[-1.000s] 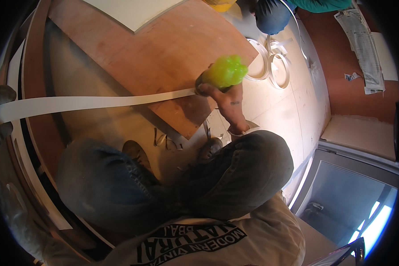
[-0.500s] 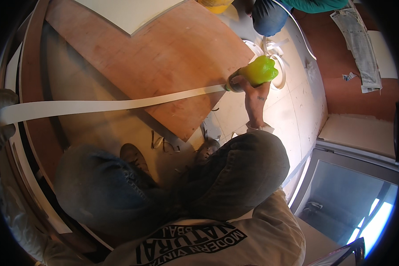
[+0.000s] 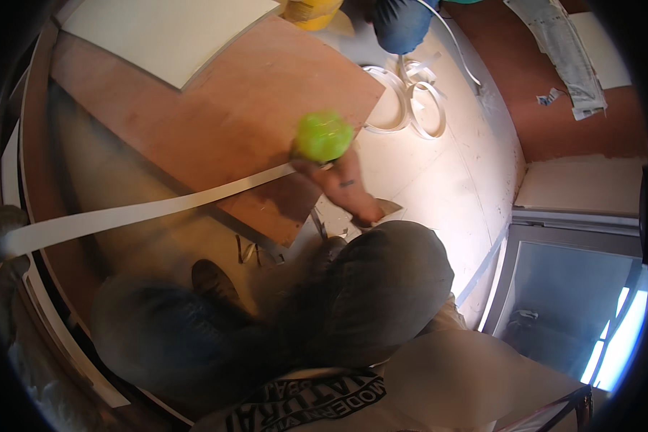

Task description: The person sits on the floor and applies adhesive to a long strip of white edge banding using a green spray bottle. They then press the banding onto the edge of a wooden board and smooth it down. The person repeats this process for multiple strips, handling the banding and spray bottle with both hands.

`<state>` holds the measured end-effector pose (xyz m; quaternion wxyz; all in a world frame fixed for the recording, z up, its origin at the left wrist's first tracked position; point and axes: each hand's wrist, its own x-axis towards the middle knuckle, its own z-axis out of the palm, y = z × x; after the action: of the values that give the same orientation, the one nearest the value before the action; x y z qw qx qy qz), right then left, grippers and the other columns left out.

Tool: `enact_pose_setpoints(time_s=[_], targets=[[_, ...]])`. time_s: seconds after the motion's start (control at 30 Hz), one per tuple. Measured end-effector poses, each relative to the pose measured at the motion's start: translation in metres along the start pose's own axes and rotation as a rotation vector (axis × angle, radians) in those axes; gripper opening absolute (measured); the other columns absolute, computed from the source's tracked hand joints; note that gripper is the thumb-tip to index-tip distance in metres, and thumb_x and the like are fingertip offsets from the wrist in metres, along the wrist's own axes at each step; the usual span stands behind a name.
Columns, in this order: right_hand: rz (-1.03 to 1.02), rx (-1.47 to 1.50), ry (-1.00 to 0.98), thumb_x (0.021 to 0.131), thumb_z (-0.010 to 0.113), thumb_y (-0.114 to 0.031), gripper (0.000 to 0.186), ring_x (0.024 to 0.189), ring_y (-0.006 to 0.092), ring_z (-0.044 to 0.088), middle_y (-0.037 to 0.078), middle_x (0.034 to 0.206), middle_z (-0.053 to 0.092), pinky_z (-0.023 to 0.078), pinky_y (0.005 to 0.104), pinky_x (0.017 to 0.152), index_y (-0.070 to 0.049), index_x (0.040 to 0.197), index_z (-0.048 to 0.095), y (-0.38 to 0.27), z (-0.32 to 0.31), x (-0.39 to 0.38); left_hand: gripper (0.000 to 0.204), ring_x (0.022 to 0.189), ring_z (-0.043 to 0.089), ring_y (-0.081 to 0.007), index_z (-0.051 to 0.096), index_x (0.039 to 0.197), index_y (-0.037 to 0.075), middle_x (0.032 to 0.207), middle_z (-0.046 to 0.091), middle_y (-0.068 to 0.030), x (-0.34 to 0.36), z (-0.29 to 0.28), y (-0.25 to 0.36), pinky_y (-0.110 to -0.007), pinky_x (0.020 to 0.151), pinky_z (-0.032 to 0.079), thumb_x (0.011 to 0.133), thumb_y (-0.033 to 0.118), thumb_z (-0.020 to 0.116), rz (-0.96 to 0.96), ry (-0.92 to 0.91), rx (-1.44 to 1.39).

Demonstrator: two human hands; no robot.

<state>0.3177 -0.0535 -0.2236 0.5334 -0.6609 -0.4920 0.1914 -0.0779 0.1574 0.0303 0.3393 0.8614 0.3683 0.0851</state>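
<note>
A long white edging strip [image 3: 137,212] stretches across the air in front of me. At the far left rim, my left hand [image 3: 6,225] pinches its end; the hand is dim and blurred. My right hand [image 3: 338,181] is wrapped around a green plastic bottle [image 3: 325,135], whose lobed base points up toward me. The bottle's neck end is hidden by the hand, right where the strip meets it. Whether the bottle touches the strip I cannot tell. Both hand and bottle are smeared by motion.
Under the strip lies a reddish-brown board [image 3: 216,122] with a white panel [image 3: 165,36] on it. Coiled white strips [image 3: 428,109] rest on the tiled floor. Beyond them is another person's knee [image 3: 400,27], near a yellow container [image 3: 312,13]. A glazed frame [image 3: 569,288] stands at right.
My right hand has moved left along the strip with the bottle, away from the coils. The strip's left end now sits lower in view. The whole view has shifted slightly.
</note>
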Motion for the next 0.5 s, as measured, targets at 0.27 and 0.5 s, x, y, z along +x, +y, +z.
enact_pose_setpoints(time_s=[0.27, 0.5], targets=[[0.23, 0.311, 0.051, 0.075, 0.073, 0.0, 0.042, 0.092, 0.0186, 0.061, 0.008, 0.101, 0.062, 0.05, 0.0307, 0.082, 0.0, 0.112, 0.055, -0.016, 0.0, 0.003, 0.034, 0.091, 0.06, -0.0153, 0.065, 0.108, 0.0, 0.102, 0.065, -0.0072, -0.003, 0.005, 0.013, -0.026, 0.08, 0.049, 0.076, 0.002, 0.076, -0.154, 0.018, -0.083], [-0.035, 0.106, -0.202, 0.074, 0.076, -0.002, 0.038, 0.092, 0.0167, 0.061, 0.007, 0.103, 0.062, 0.049, 0.0301, 0.081, -0.002, 0.109, 0.059, -0.02, 0.041, 0.008, 0.034, 0.089, 0.058, -0.0147, 0.062, 0.106, 0.0, 0.096, 0.061, -0.0062, 0.006, 0.003, -0.032, -0.027, 0.077, 0.047, 0.078, 0.013, 0.075, -0.036, -0.077, -0.055]])
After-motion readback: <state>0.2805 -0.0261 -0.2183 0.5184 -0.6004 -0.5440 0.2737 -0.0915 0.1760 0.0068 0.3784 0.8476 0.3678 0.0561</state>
